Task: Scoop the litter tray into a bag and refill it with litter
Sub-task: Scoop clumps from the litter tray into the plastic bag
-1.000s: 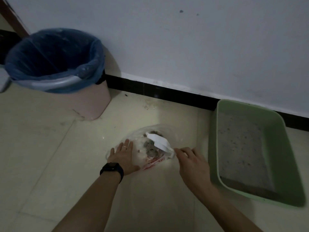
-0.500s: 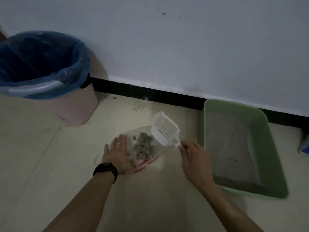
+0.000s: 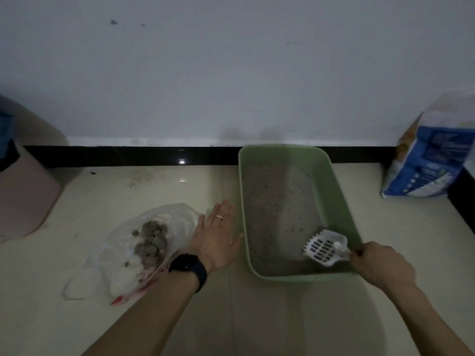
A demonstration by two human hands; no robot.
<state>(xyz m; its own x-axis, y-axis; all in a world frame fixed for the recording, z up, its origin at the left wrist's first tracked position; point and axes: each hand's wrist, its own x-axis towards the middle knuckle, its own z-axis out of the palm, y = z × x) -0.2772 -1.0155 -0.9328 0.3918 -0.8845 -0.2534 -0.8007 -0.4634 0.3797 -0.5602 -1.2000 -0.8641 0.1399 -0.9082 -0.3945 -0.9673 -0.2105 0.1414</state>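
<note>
The right hand (image 3: 380,265) gripped the white slotted plastic scoop (image 3: 325,249), angled into the green plastic litter tray (image 3: 336,191) for sifting. The left hand (image 3: 218,235) lay spread and empty between the tray and the clear plastic bag of clumps (image 3: 144,245), probably ready to steady either.

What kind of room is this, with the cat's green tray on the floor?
Probably a corner of a home where a cat's toilet is kept. A green litter tray sits on the tiled floor against a wall, with a litter sack nearby.

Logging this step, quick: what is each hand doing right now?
Left hand: open, flat, holding nothing, between the plastic bag and the green litter tray.
Right hand: closed on the white litter scoop.
</note>
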